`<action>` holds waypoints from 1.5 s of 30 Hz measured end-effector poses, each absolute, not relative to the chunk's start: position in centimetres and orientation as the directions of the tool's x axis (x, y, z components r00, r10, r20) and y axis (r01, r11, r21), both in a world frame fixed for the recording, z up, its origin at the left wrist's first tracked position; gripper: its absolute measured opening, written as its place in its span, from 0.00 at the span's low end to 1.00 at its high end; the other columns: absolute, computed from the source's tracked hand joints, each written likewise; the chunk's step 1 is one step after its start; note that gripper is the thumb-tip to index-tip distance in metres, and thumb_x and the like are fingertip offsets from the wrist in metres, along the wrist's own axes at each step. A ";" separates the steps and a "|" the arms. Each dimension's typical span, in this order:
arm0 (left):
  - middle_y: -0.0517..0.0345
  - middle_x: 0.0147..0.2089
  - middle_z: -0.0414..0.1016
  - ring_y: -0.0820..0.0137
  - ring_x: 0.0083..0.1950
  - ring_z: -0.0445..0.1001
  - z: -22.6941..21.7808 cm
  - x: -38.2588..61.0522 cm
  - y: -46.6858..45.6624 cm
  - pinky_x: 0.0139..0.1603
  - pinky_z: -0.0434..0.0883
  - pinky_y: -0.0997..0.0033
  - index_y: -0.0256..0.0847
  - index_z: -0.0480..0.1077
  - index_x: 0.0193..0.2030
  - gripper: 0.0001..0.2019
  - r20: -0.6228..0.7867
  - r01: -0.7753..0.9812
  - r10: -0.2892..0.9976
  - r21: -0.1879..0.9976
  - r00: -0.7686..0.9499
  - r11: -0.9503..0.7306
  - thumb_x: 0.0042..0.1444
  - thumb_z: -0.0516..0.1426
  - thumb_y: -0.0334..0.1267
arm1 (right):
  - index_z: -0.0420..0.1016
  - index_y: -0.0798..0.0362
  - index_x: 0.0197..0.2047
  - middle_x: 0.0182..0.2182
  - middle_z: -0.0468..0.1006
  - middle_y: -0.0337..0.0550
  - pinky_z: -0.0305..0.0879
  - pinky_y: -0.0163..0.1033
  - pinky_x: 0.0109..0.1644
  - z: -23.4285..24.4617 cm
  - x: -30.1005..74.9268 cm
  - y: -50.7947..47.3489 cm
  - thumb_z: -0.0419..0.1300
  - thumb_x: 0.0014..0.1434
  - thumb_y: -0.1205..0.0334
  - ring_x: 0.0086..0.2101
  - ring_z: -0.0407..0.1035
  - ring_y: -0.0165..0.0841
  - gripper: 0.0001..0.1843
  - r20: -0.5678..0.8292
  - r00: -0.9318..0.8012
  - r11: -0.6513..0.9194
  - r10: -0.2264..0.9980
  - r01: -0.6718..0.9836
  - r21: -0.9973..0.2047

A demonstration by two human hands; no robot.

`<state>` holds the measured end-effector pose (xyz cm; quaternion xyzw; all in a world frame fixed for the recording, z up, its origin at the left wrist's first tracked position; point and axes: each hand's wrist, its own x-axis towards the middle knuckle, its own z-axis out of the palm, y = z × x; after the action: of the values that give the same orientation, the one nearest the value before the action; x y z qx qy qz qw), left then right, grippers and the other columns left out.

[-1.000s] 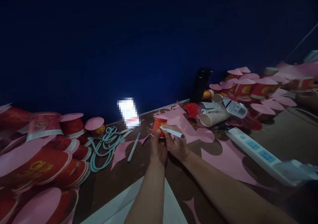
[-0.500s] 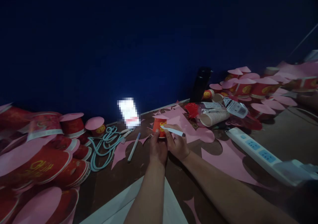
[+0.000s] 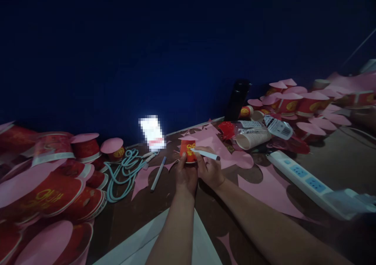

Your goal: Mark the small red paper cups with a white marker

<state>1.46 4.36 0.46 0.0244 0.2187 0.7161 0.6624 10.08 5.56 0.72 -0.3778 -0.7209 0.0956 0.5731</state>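
Gripping a small red paper cup (image 3: pixel 185 147) by its lower part, the left hand (image 3: pixel 187 175) is seen in the head view, near the middle, with the thumb on the front of the cup. The cup stands about upright in this hold, above the brown table (image 3: pixel 129 218), and it bears yellow marks on its side. The right hand (image 3: pixel 210 172) is closed on a white marker (image 3: pixel 207 154) – its tip points to the left and is at the yellow marks; whether it touches the cup, I cannot tell surely.

To the left of the hands lies another marker (image 3: pixel 158 174), and beyond it a loop of light blue cord (image 3: pixel 117 194), near a bright, pixelated screen (image 3: pixel 152 134). At the far left are many red cups (image 3: pixel 85 149), several with pink paper on them. On the right side there are pink paper scraps (image 3: pixel 276 192), a white power strip (image 3: pixel 302 175), a stack of cups in clear wrapping (image 3: pixel 254 139) and a black bottle (image 3: pixel 238 98) – this one stands behind the stack.
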 end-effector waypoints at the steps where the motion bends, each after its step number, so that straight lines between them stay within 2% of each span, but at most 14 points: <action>1: 0.51 0.41 0.77 0.69 0.45 0.75 0.4 1.4 4.4 0.53 0.68 0.67 0.36 0.72 0.44 0.11 -0.252 -0.939 0.960 0.343 -0.119 -0.026 0.55 0.56 0.36 | 0.70 0.51 0.47 0.40 0.77 0.46 0.69 0.45 0.49 0.8 10.1 5.5 0.54 0.61 0.65 0.43 0.72 0.36 0.11 0.753 -0.056 0.695 0.655 0.436 -0.572; 11: 0.51 0.42 0.77 0.69 0.44 0.75 0.5 1.3 4.4 0.53 0.68 0.67 0.36 0.71 0.47 0.13 -0.238 -0.942 0.962 0.334 -0.130 -0.045 0.55 0.55 0.34 | 0.71 0.52 0.45 0.40 0.77 0.47 0.68 0.45 0.49 0.8 10.2 5.6 0.53 0.62 0.65 0.43 0.71 0.36 0.10 0.738 -0.048 0.676 0.673 0.444 -0.588; 17: 0.51 0.41 0.77 0.69 0.45 0.75 0.5 1.3 4.5 0.53 0.68 0.66 0.36 0.72 0.46 0.12 -0.220 -0.938 0.965 0.341 -0.145 -0.063 0.55 0.55 0.34 | 0.71 0.51 0.45 0.42 0.77 0.48 0.68 0.45 0.50 0.8 10.2 5.7 0.53 0.61 0.65 0.46 0.70 0.36 0.10 0.740 -0.044 0.678 0.671 0.440 -0.589; 29: 0.50 0.44 0.76 0.67 0.49 0.74 0.2 1.4 4.6 0.54 0.67 0.66 0.37 0.72 0.45 0.12 -0.219 -0.923 0.962 0.377 -0.163 -0.071 0.53 0.57 0.34 | 0.71 0.51 0.46 0.40 0.78 0.47 0.69 0.46 0.50 0.6 10.3 5.8 0.54 0.61 0.65 0.43 0.72 0.36 0.11 0.757 -0.028 0.690 0.653 0.436 -0.579; 45: 0.53 0.42 0.77 0.71 0.44 0.75 0.4 1.8 4.5 0.53 0.67 0.69 0.38 0.74 0.42 0.11 -0.199 -0.896 0.964 0.438 -0.176 -0.073 0.52 0.58 0.33 | 0.73 0.49 0.48 0.42 0.78 0.46 0.69 0.46 0.51 0.9 10.4 6.0 0.54 0.62 0.64 0.44 0.72 0.36 0.12 0.754 0.001 0.672 0.657 0.454 -0.585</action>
<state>1.84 4.45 0.41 0.0717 0.2378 0.7289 0.6380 10.44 6.02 0.89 -0.3959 -0.7016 0.0862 0.5862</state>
